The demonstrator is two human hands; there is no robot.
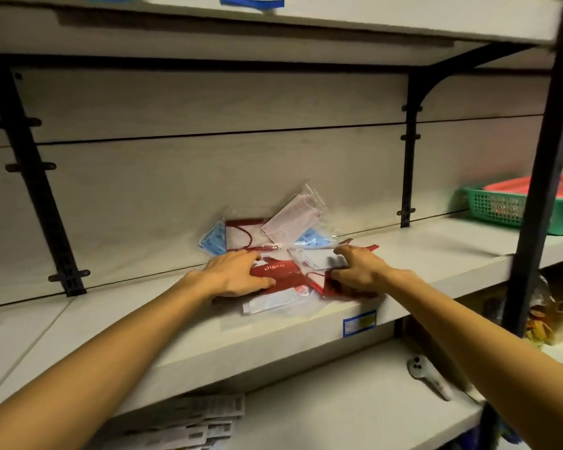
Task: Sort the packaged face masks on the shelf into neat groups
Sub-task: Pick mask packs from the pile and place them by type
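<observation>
Both forearms reaching over shelf (182, 323); left hand (238, 274) fingers curled, gripping red mask packet (281, 273); right hand (358, 271) fingers bent, pressing jumbled mask packets (291, 219) beneath.

Shelf (420, 254): pale grey-white boards with a faint wood grain; back panel the same tone. Brackets (410, 151): black. Upright post (546, 177): black.

Packaged masks: red pack (283, 272) with white lettering; red-edged clear pack (241, 235) holding a white mask with red loops; pink mask (291, 219) in clear wrap; two light blue masks (213, 240) (312, 238); white masks (270, 302) (322, 258) in clear wrap.

Baskets, right: green mesh basket (507, 209); red mesh basket (514, 185) set in it.

Shelf-edge label (359, 323): blue border, yellow and white centre.

Lower shelf: white strips (192, 423) printed with dark barcodes.
</observation>
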